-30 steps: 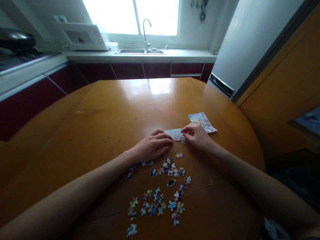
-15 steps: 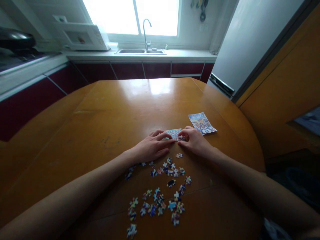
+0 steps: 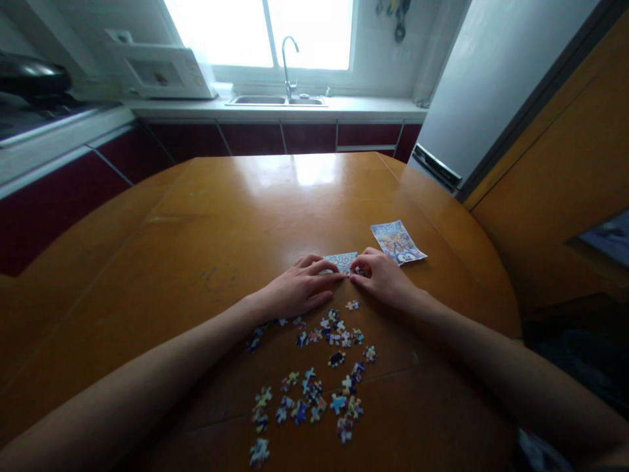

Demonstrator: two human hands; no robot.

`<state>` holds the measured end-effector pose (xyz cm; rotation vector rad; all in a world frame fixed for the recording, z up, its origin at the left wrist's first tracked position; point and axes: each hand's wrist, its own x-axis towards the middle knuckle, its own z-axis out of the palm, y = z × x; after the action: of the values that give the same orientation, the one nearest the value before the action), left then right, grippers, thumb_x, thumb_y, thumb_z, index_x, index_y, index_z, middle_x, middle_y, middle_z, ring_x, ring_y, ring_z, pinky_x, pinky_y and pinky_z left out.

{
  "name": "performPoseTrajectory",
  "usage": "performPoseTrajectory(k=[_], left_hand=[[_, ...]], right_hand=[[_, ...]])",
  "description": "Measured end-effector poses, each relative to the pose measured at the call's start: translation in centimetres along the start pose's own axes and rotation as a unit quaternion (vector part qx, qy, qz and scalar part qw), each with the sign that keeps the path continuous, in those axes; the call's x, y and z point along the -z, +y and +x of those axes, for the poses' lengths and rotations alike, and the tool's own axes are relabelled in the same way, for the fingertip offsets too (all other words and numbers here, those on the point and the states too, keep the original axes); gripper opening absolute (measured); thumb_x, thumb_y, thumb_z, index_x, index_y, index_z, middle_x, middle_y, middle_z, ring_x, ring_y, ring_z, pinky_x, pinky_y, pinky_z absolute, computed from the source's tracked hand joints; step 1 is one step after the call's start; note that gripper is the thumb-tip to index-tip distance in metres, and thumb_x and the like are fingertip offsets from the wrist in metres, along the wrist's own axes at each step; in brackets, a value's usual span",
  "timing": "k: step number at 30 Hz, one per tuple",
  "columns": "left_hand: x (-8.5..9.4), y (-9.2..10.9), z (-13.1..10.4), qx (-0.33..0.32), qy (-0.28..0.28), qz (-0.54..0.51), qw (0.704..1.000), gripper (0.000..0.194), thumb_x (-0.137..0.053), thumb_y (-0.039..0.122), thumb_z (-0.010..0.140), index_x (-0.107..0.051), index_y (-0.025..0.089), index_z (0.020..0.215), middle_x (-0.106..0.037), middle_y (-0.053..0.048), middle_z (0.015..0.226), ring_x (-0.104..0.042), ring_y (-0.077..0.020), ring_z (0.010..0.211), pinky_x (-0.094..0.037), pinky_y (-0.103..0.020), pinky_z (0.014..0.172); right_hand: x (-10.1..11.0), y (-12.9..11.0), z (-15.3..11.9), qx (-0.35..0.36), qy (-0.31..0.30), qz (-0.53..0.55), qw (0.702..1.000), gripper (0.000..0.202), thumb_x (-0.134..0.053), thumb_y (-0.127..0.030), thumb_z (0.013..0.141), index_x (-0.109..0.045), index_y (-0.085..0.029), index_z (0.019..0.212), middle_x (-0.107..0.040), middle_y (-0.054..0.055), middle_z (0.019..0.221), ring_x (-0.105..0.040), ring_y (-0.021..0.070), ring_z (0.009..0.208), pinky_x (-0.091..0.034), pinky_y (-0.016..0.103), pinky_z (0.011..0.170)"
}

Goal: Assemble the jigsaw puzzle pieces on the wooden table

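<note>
On the wooden table (image 3: 196,236) lies a partly assembled jigsaw puzzle (image 3: 340,261), light blue along its far edge. My left hand (image 3: 307,285) rests flat at its left side, fingers stretched out over the near edge. At the right side, my right hand (image 3: 377,272) has thumb and fingers closed in a pinch on a puzzle piece (image 3: 360,271), mostly hidden by the fingers. One loose piece (image 3: 352,305) lies just in front of the hands. Several more loose puzzle pieces (image 3: 337,334) are spread between my forearms, down toward the near edge.
A printed picture sheet (image 3: 398,241) lies beyond my right hand. Behind the table stand a counter with a sink (image 3: 260,100) and tap (image 3: 285,65), a white microwave (image 3: 160,72) and a dark pan (image 3: 32,75). A fridge (image 3: 496,85) is at the right.
Almost nothing differs. My right hand's fingers have shifted very slightly at the puzzle's edge; my left hand stays in place.
</note>
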<state>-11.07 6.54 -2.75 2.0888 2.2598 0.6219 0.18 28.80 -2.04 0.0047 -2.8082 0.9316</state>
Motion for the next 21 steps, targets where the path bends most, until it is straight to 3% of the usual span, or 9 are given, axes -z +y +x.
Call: performPoseTrajectory(k=[9, 16, 18, 21], left_hand=[[-0.13, -0.21, -0.07, -0.007, 0.012, -0.011, 1.0, 0.046, -0.056, 0.035, 0.099, -0.052, 0.036, 0.145, -0.061, -0.006, 0.131, -0.048, -0.0276, 0.12, -0.043, -0.05, 0.109], [-0.02, -0.02, -0.05, -0.005, 0.002, 0.004, 1.0, 0.042, -0.056, 0.036, 0.099, -0.055, 0.032, 0.141, -0.06, -0.006, 0.132, -0.047, -0.028, 0.12, -0.042, -0.049, 0.11], [0.02, 0.01, 0.03, -0.007, 0.029, -0.003, 1.0, 0.036, -0.058, 0.033, 0.099, -0.06, 0.03, 0.134, -0.062, -0.006, 0.129, -0.049, -0.0267, 0.118, -0.043, -0.047, 0.108], [0.0, 0.07, 0.23, 0.011, 0.119, -0.027, 0.992, 0.019, -0.061, 0.03, 0.098, -0.066, 0.023, 0.115, -0.067, -0.007, 0.113, -0.054, -0.0235, 0.109, -0.049, -0.042, 0.098]], right_hand=[[0.02, -0.02, -0.14, 0.005, 0.0, 0.001, 1.0, 0.004, -0.07, -0.022, 0.088, -0.073, -0.019, 0.087, -0.063, 0.006, 0.093, -0.059, 0.018, 0.082, -0.049, 0.032, 0.075], [0.12, 0.18, 0.12, 0.033, 0.044, 0.0, 0.998, 0.024, -0.056, -0.021, 0.097, -0.071, -0.018, 0.078, -0.066, 0.008, 0.088, -0.06, 0.0191, 0.082, -0.048, 0.033, 0.077], [0.33, -0.02, 0.24, 0.037, 0.066, 0.032, 0.997, 0.021, -0.057, -0.021, 0.097, -0.071, -0.018, 0.082, -0.069, 0.007, 0.086, -0.062, 0.0185, 0.08, -0.047, 0.033, 0.075], [0.68, -0.61, 0.26, 0.036, 0.062, 0.126, 0.989, 0.017, -0.06, -0.024, 0.095, -0.073, -0.018, 0.086, -0.072, 0.005, 0.08, -0.063, 0.0168, 0.074, -0.047, 0.031, 0.069]])
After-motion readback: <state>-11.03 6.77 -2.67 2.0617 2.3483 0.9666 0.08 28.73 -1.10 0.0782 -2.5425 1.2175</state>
